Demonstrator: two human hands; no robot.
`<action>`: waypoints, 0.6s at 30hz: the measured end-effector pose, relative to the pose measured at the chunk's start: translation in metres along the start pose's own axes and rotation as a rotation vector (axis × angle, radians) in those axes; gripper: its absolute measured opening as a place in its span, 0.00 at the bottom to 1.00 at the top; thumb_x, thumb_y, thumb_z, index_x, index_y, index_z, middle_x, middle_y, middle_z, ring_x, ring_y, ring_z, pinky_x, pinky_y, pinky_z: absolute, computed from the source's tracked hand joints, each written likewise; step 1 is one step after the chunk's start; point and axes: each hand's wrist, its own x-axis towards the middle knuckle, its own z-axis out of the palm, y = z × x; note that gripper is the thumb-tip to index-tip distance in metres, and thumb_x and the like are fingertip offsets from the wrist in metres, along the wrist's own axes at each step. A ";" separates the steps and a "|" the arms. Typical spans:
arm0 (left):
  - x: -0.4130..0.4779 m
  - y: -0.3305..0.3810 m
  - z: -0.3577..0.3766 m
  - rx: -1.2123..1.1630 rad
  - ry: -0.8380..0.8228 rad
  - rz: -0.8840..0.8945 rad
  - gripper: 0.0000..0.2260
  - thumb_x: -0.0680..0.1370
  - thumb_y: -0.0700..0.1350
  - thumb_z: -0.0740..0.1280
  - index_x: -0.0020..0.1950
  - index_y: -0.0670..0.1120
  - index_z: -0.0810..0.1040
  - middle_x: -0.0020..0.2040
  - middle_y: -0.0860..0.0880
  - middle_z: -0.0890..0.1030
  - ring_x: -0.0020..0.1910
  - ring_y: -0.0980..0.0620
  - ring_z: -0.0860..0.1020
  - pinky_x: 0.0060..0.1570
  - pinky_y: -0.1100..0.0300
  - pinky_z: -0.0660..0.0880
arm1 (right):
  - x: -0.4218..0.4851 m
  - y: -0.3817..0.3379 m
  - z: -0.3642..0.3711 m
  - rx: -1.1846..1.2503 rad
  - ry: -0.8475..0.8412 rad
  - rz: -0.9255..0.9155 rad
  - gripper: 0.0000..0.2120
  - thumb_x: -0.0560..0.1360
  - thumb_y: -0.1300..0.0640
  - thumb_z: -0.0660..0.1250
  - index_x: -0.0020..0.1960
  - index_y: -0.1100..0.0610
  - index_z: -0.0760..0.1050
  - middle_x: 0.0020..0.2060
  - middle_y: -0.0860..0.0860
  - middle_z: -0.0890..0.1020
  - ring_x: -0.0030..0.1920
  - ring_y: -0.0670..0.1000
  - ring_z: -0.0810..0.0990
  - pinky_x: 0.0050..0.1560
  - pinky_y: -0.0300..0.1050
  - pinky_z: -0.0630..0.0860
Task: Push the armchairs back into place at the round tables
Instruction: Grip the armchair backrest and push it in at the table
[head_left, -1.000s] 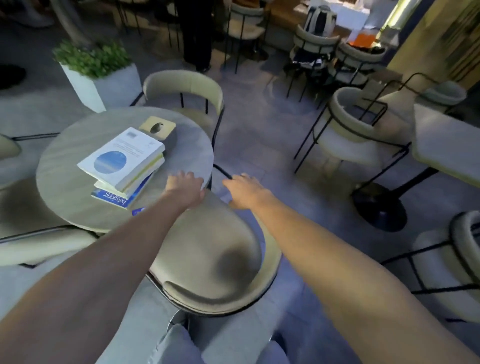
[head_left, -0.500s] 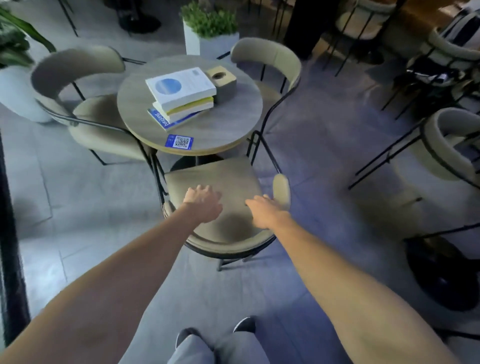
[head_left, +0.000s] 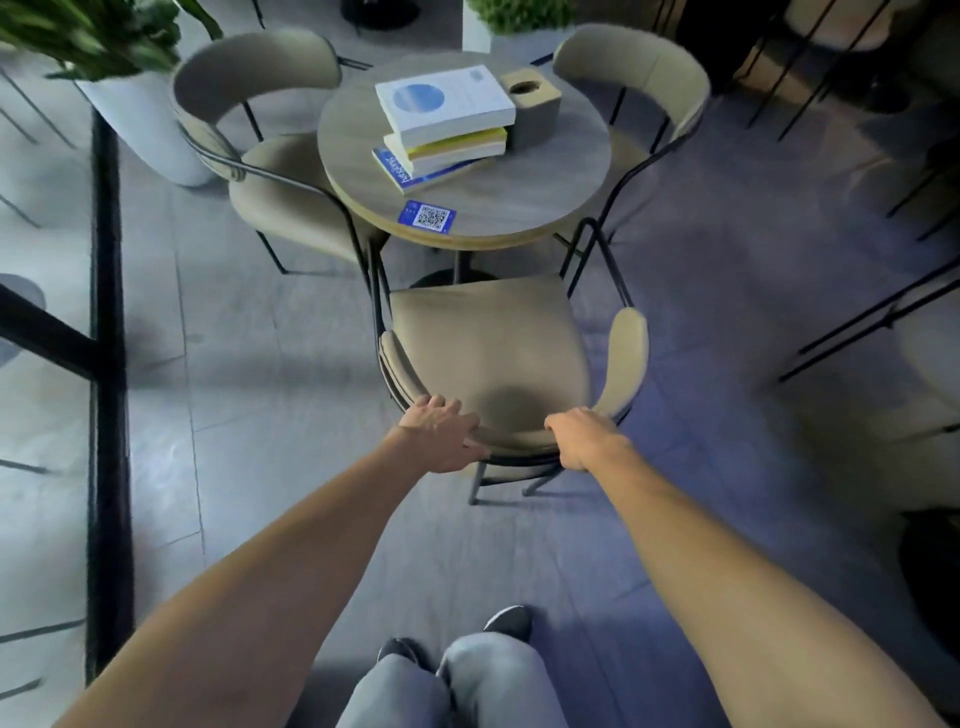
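A beige armchair (head_left: 488, 343) with a black wire frame stands in front of me, its seat facing the round wooden table (head_left: 545, 182). My left hand (head_left: 441, 431) grips the left part of its curved backrest. My right hand (head_left: 584, 434) grips the right part of the same backrest. The front of the seat sits just at the table's near edge. Two more beige armchairs stand at the table, one on the left (head_left: 270, 166) and one on the far right (head_left: 639, 78).
On the table lie a stack of books (head_left: 441, 119), a wooden tissue box (head_left: 532, 98) and a blue QR card (head_left: 428, 215). White planters with green plants (head_left: 130, 114) stand at the back left. Further black-framed chairs (head_left: 909, 338) are to the right. A dark floor strip (head_left: 106, 364) runs along the left.
The chair now stands farther from me, square to the table, and my hands have shifted from the seat area to grip the backrest. My view has swung left.
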 end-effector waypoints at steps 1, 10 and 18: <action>0.002 0.001 0.003 0.022 0.000 0.006 0.24 0.79 0.64 0.56 0.70 0.52 0.71 0.65 0.44 0.75 0.65 0.40 0.72 0.67 0.48 0.66 | 0.000 0.001 0.003 0.002 0.030 -0.001 0.17 0.73 0.67 0.63 0.58 0.53 0.77 0.56 0.56 0.81 0.60 0.59 0.78 0.57 0.50 0.71; 0.006 0.009 0.006 -0.022 0.058 -0.019 0.09 0.83 0.48 0.60 0.62 0.54 0.76 0.55 0.48 0.78 0.57 0.44 0.76 0.57 0.53 0.69 | 0.004 0.006 0.021 -0.007 0.191 -0.007 0.20 0.72 0.70 0.61 0.52 0.50 0.82 0.50 0.54 0.84 0.56 0.58 0.80 0.57 0.49 0.71; -0.007 0.024 0.015 -0.069 0.084 -0.017 0.06 0.82 0.46 0.61 0.54 0.53 0.78 0.50 0.49 0.79 0.54 0.45 0.77 0.51 0.57 0.66 | -0.007 0.009 0.032 -0.004 0.202 -0.025 0.20 0.71 0.70 0.63 0.51 0.49 0.83 0.48 0.52 0.84 0.54 0.56 0.81 0.56 0.48 0.70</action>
